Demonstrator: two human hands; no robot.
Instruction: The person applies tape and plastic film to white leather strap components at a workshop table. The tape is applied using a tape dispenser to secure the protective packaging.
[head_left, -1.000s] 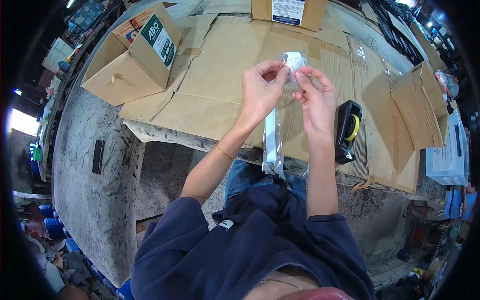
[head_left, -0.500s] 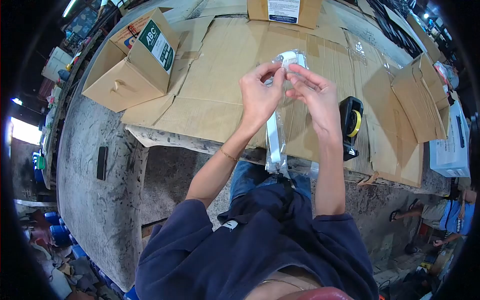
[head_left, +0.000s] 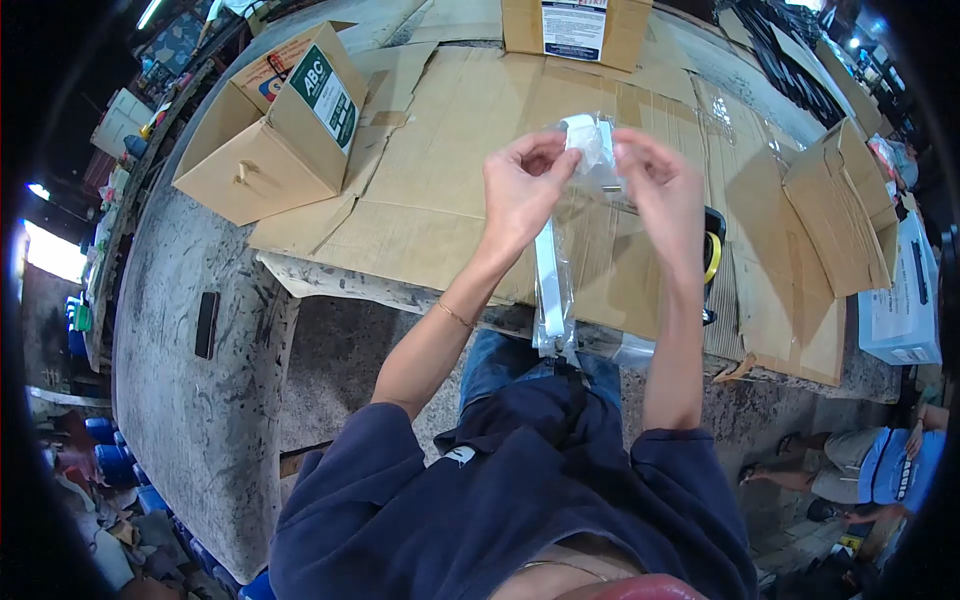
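Note:
A long white strip (head_left: pixel 548 285) in a clear plastic sleeve lies from the cardboard toward the table's front edge. At its far end is a crumpled, translucent piece of plastic wrapping (head_left: pixel 590 145) with white parts beneath it. My left hand (head_left: pixel 525 190) is closed, pinching the left side of this wrapping between thumb and fingers. My right hand (head_left: pixel 662 185) is smeared by motion, its curled fingertips at the wrapping's right side; their grip is hard to make out. Partly hidden behind my right wrist is a black tape dispenser (head_left: pixel 713 262) with a yellow part.
Flattened cardboard (head_left: pixel 440 170) covers the table. An open carton (head_left: pixel 255 165) stands left, another carton (head_left: pixel 835 205) right, and a labelled box (head_left: pixel 620 35) at the back. A dark phone-like object (head_left: pixel 207 325) lies on the left surface. A person (head_left: pixel 885 465) is at the lower right.
My hands have moved apart, the right one to the right and partly over the tape dispenser. More of the translucent wrapping shows between them. The person at right has come further into view.

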